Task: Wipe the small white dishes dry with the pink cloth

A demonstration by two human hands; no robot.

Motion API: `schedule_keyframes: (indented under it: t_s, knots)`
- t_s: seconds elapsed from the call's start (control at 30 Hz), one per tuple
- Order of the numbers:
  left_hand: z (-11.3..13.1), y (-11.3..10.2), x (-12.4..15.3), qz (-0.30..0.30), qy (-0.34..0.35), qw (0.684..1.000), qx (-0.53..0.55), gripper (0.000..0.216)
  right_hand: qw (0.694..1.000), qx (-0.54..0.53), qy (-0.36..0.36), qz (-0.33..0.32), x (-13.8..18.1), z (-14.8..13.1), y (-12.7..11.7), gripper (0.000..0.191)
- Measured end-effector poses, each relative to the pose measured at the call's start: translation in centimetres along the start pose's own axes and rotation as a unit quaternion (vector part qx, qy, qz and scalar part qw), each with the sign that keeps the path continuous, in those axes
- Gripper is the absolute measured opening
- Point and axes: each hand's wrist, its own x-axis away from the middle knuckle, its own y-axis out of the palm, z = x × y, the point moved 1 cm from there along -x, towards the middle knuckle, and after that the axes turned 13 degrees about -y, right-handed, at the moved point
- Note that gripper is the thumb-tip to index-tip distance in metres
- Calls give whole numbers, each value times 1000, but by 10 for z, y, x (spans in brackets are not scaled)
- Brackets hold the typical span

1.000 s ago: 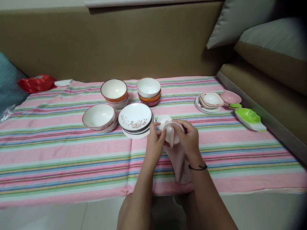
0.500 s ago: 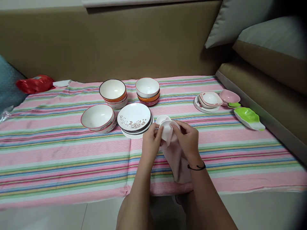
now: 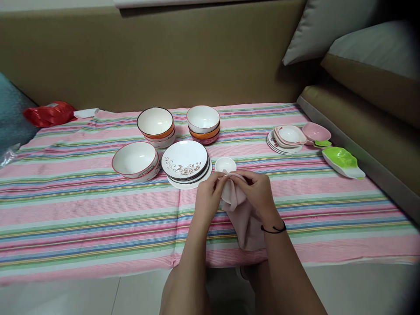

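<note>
Left hand [image 3: 210, 192] gripping small bowl [image 3: 225, 193], right hand [image 3: 258, 191] pinching pink cloth [image 3: 245, 229] over rim; likely wiping. Bowl sitting at 6 o'clock from white dish [image 3: 225, 164]. Turning it probably needing firm rim grip.

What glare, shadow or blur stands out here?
Head view: small glints on the green dish; head view, right edge: darkness swallows part of the lower cushion; head view, bottom: deep shadow below the striped cloth; head view, centre: left hand and right hand slightly soft but readable.
</note>
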Motion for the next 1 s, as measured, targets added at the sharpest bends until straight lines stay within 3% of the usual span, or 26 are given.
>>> schedule_keyframes:
  t_s: [0.23,0.43,0.6,0.77,0.87,1.0]
  knots:
    - [2,6,3,97,-8,994,39,26,999,41,14,25,-1,-8,3,25]
    - [-1,7,3,142,-32,988,41,29,997,56,16,40,1,-7,5,27]
    - [0,3,-1,72,-33,995,68,31,998,43,12,41,1,-1,3,23]
    - [-2,0,-6,-20,-14,1000,8,33,999,-50,3,-12,2,3,4,19]
    - [-4,0,-6,-22,-12,1000,0,32,999,-48,7,-18,2,3,5,18]
    - [-4,0,-6,23,-6,1000,20,32,999,-24,25,14,1,2,5,25]
